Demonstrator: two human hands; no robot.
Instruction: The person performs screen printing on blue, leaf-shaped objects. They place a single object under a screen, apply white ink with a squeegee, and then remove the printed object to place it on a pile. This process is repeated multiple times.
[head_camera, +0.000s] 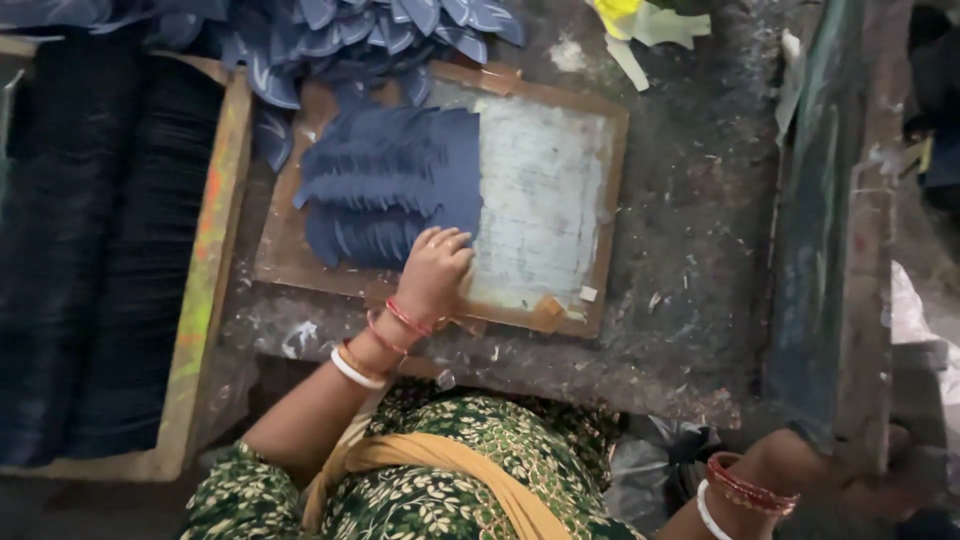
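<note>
My left hand (435, 268) rests with fingers curled on the near edge of a fanned stack of dark blue cut sheets (385, 185). The stack lies on the left part of a wooden-framed board with a pale worn centre (545, 190). My right hand (895, 478) is at the lower right, wrapped around the lower end of a long dark green wooden bar (835, 230) that runs up the right side. Red and white bangles sit on both wrists.
A wooden tray (205, 270) on the left holds tightly packed rows of dark sheets. More blue pieces (340, 35) are heaped at the top. Yellow and pale scraps (640, 25) lie at the top right. The work surface (690, 270) is grey and littered.
</note>
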